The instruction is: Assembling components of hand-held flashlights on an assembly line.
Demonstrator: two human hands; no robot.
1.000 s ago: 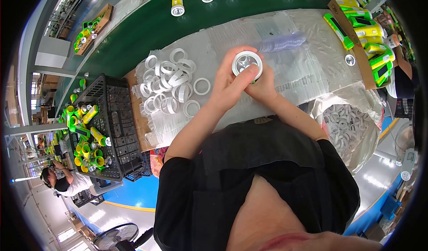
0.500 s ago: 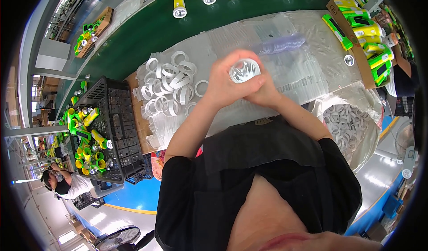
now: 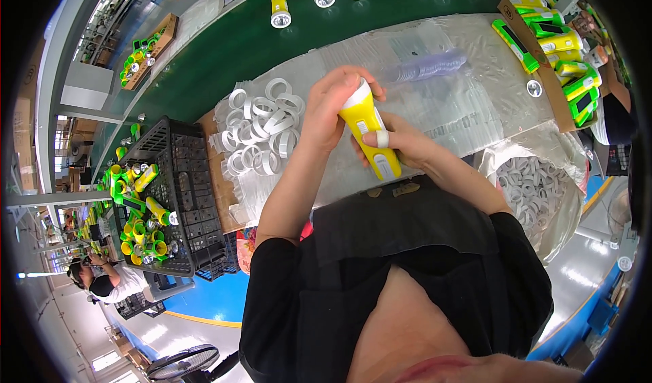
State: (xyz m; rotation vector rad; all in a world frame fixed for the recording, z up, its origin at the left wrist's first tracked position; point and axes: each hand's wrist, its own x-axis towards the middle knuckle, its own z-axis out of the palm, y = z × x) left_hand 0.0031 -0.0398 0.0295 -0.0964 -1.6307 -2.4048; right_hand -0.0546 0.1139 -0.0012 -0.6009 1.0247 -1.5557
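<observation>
A yellow flashlight (image 3: 364,121) lies across both my hands over the work surface, its white head up and left, its tail slanting down toward me. My left hand (image 3: 328,108) is closed round the white head, which its fingers partly cover. Lower down, my right hand (image 3: 405,142) grips the body, the thumb across the front; a white band circles that thumb. The lens now faces away and is hidden. Left of my left hand, loose white rings (image 3: 272,121) form a pile on the plastic-covered surface. Beyond my hands lies a row of clear discs (image 3: 435,67).
A black crate (image 3: 193,213) of yellow and green flashlight parts stands at left. Flashlights (image 3: 280,9) stand along the green belt (image 3: 210,60). At right are a carton (image 3: 543,77) of flashlights and a bag (image 3: 530,193) of white rings. Other people work nearby.
The flashlight has turned from lens toward me to lying lengthwise, showing its yellow body. My left hand has moved slightly left and my right hand has slid down onto the body.
</observation>
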